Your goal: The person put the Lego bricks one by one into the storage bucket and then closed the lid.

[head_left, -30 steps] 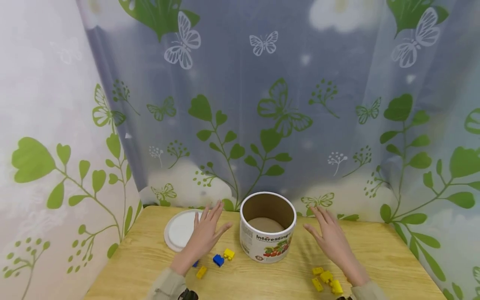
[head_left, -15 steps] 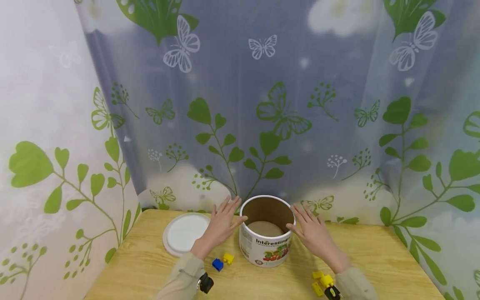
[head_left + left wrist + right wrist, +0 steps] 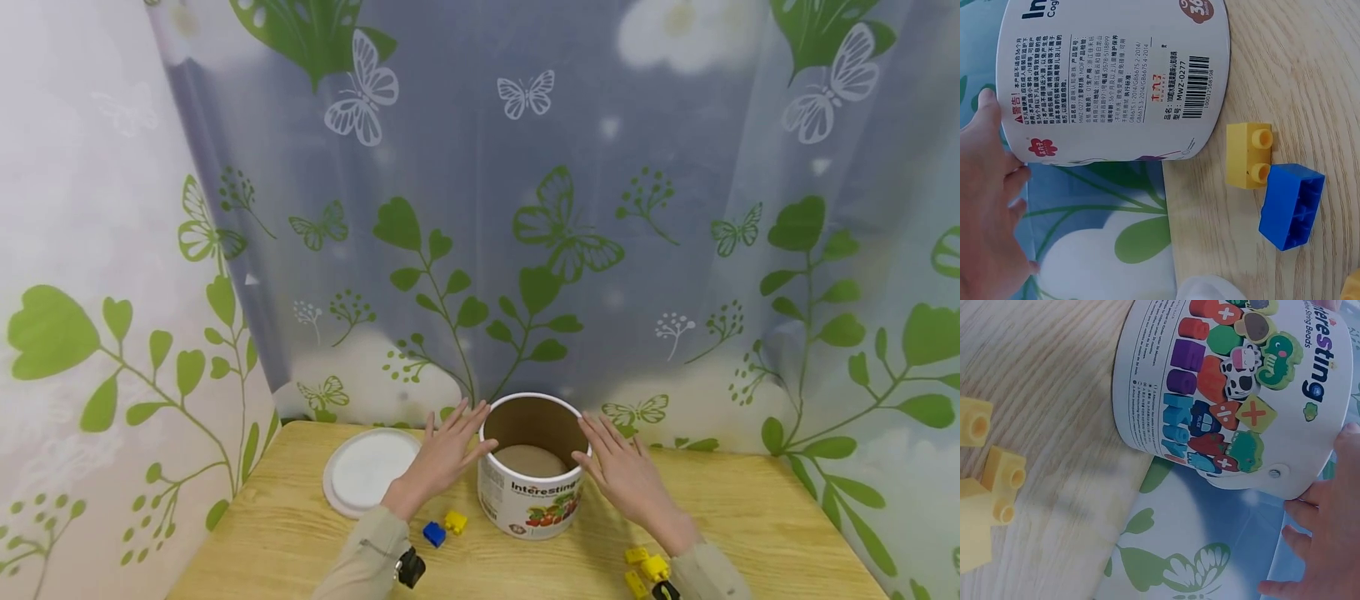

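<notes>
A white cylindrical bucket [image 3: 551, 506] with a printed label stands upright on the wooden table, its top uncovered and its brown floor showing. My left hand [image 3: 442, 454] touches the left side of its rim with extended fingers. On the opposite side, my right hand [image 3: 626, 475] has its fingertips at the rim, fingers also extended. The left wrist view shows the left thumb at the edge of the bucket [image 3: 1116, 81]. From the right wrist, the bucket's pictured side [image 3: 1229, 387] is visible, with the right fingers near a small rivet.
Left of the bucket lies a round white lid [image 3: 367, 471]. A blue toy brick [image 3: 434, 534] and a yellow brick [image 3: 455, 522] sit in front of it. Several yellow bricks [image 3: 656, 568] lie near the right sleeve. A patterned curtain [image 3: 450, 250] hangs behind the table.
Both hands have moved inward from either side of the bucket to its rim. In the last half second they have barely shifted. The bucket has stayed in place.
</notes>
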`<state>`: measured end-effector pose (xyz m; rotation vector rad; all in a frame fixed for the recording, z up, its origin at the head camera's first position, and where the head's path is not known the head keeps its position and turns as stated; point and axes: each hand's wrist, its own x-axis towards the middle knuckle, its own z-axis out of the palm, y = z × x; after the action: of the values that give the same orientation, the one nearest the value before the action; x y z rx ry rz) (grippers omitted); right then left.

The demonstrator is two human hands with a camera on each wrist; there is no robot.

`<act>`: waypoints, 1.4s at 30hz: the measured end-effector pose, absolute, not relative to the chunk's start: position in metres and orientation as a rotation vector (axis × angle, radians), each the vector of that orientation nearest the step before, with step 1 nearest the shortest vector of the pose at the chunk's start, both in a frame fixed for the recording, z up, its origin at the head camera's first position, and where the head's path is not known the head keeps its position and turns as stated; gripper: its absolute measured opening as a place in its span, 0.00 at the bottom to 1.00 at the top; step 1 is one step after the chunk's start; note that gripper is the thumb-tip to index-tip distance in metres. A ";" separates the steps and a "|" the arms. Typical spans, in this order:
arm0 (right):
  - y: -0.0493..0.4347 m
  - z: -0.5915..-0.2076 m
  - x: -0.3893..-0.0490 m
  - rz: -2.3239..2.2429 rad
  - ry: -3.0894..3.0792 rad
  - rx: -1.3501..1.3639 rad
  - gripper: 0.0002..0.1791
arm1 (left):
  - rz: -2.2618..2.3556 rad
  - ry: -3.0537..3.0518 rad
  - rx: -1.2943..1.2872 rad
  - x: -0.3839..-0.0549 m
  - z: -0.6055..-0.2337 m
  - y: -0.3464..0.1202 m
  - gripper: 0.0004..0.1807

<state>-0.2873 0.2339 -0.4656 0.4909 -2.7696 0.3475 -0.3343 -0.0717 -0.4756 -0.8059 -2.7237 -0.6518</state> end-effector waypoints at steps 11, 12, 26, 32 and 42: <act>0.234 -0.463 -0.286 0.373 -2.798 0.500 0.35 | -0.592 -2.719 -0.813 -0.332 -0.478 -0.069 0.35; 0.234 -0.463 -0.286 0.376 -2.800 0.499 0.35 | -0.587 -2.717 -0.812 -0.332 -0.478 -0.069 0.34; 0.241 -0.468 -0.275 0.384 -2.751 0.525 0.35 | -0.572 -2.712 -0.808 -0.320 -0.478 -0.065 0.34; 0.241 -0.467 -0.266 0.406 -2.771 0.507 0.35 | -0.592 -2.670 -0.825 -0.313 -0.480 -0.064 0.35; 0.241 -0.465 -0.245 0.410 -2.779 0.482 0.34 | -0.553 -2.669 -0.819 -0.295 -0.480 -0.062 0.34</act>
<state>-0.2452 0.2410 -0.4645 0.4816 -2.7793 0.4102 -0.2946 -0.0620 -0.4803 -0.8195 -2.6691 -0.5527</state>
